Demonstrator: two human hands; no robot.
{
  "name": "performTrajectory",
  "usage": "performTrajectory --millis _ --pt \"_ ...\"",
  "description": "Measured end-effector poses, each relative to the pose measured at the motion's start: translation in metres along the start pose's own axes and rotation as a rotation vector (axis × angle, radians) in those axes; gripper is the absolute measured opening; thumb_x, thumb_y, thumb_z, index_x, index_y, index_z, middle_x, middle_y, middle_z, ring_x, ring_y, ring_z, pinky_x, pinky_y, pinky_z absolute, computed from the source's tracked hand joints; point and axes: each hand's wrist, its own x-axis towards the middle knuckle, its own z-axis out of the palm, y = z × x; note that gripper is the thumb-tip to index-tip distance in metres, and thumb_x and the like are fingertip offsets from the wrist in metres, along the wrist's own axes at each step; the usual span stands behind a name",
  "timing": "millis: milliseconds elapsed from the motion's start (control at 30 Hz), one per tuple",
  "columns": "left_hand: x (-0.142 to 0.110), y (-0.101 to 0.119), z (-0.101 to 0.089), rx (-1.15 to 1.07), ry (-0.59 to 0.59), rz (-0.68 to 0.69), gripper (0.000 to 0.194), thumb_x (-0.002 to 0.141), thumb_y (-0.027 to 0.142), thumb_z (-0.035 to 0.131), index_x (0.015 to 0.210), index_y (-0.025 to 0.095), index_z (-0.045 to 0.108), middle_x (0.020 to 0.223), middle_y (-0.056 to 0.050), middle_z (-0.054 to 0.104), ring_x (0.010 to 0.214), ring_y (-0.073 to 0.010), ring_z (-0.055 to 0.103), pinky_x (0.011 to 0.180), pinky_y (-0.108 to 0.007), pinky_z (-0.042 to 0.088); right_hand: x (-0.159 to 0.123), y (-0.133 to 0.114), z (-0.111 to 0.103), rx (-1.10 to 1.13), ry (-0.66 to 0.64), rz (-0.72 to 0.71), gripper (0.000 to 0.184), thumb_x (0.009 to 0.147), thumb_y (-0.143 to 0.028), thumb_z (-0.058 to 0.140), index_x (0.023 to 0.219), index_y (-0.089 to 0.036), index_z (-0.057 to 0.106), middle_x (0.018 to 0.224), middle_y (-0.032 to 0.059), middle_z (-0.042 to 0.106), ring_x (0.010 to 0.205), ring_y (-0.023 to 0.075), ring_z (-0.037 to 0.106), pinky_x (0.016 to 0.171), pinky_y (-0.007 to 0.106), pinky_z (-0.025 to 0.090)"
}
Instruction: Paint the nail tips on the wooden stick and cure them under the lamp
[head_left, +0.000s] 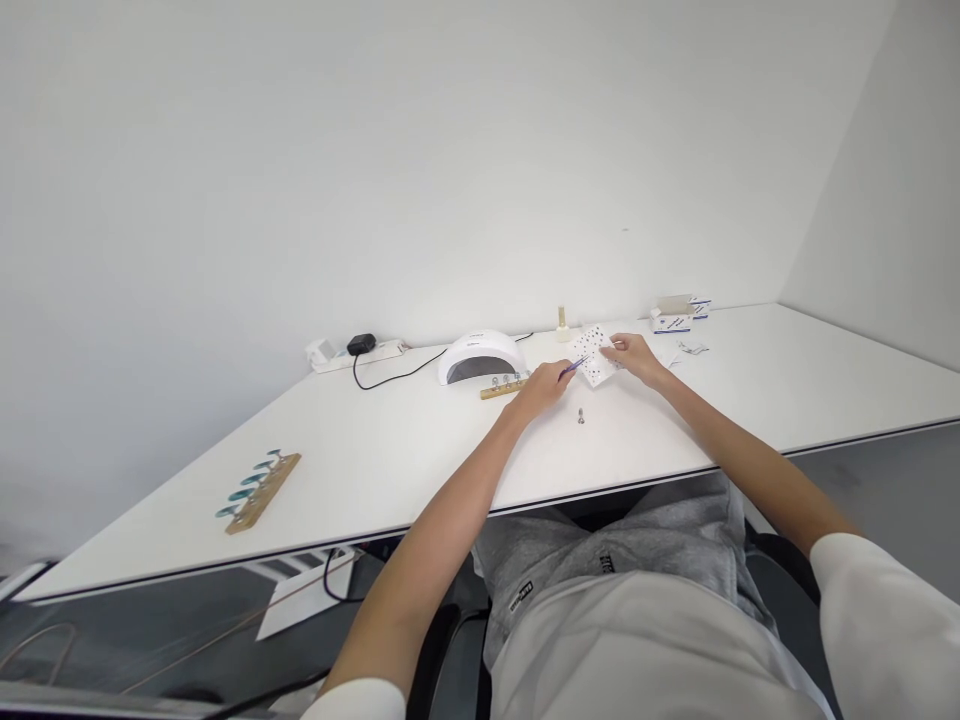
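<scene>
My left hand (546, 387) is closed around thin purple-blue tweezers (571, 368), their points over a sticker sheet. My right hand (634, 356) pinches the right edge of that sheet (596, 370), which is white with many small dark marks and is lifted at a tilt. On the table just below stands a small metallic nail-tip stand (580, 416). Close to my left wrist lies a wooden bar (498, 392) with several clear nail tips on stands, partly hidden by my hand. Behind it sits a white nail lamp (484, 357).
A pale polish bottle (562, 325) stands near the wall. Small open boxes (673, 316) and crumpled clear film (691, 348) are at the right back. Another wooden bar (264, 495) carries teal nail tips at left. A black adapter (361, 344) sits on a power strip (384, 352), its cord crossing the table.
</scene>
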Motion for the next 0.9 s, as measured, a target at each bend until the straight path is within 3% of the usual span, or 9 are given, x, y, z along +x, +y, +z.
performTrajectory --millis 133,300,433,633,733,900 --pt "0.000 -0.002 0.000 0.038 0.056 0.013 0.029 0.095 0.031 0.039 0.098 0.016 0.064 0.084 -0.006 0.068 0.070 -0.0169 0.057 0.065 -0.027 0.040 -0.007 -0.003 0.011 0.060 -0.108 0.016 0.021 0.070 -0.027 0.070 0.086 -0.016 0.063 0.072 0.0021 0.069 0.066 0.0143 0.062 0.061 0.024 0.046" --pt "0.000 -0.001 -0.001 0.104 0.084 -0.028 0.030 0.095 0.032 0.040 0.094 0.016 0.065 0.080 -0.006 0.068 0.067 -0.0167 0.056 0.062 -0.026 0.037 -0.010 -0.004 0.016 0.095 -0.217 0.044 0.019 0.068 -0.023 0.070 0.085 -0.015 0.066 0.079 0.0038 0.071 0.073 0.0154 0.063 0.060 0.023 0.046" --pt "0.001 0.000 -0.001 0.127 0.101 -0.044 0.030 0.095 0.034 0.041 0.086 0.017 0.064 0.070 -0.003 0.063 0.060 -0.0154 0.051 0.059 -0.026 0.033 -0.010 -0.003 0.016 0.081 -0.169 0.073 0.021 0.064 -0.026 0.078 0.076 -0.015 0.064 0.070 0.0020 0.068 0.065 0.0136 0.060 0.055 0.023 0.045" --pt "0.001 0.000 0.000 0.137 0.090 -0.049 0.032 0.095 0.034 0.039 0.075 0.017 0.058 0.064 -0.002 0.057 0.057 -0.0150 0.046 0.057 -0.027 0.029 -0.014 -0.007 0.018 0.174 -0.178 0.078 0.034 0.062 -0.020 0.082 0.090 -0.016 0.065 0.081 0.0050 0.073 0.074 0.0171 0.067 0.075 0.035 0.056" --pt "0.000 0.002 -0.001 0.155 0.090 -0.072 0.032 0.094 0.033 0.040 0.070 0.017 0.055 0.062 -0.002 0.054 0.056 -0.0149 0.045 0.057 -0.028 0.028 -0.014 -0.006 0.021 0.206 -0.173 0.076 0.029 0.065 -0.021 0.079 0.091 -0.016 0.066 0.086 0.0069 0.074 0.078 0.0184 0.068 0.080 0.037 0.057" --pt "-0.003 0.011 0.002 0.117 0.061 -0.086 0.032 0.092 0.032 0.040 0.067 0.018 0.052 0.058 -0.001 0.051 0.053 -0.0148 0.043 0.056 -0.029 0.028 -0.004 0.001 0.014 0.155 0.039 0.090 0.017 0.069 -0.029 0.074 0.075 -0.015 0.065 0.074 0.0055 0.070 0.073 0.0184 0.066 0.075 0.034 0.056"
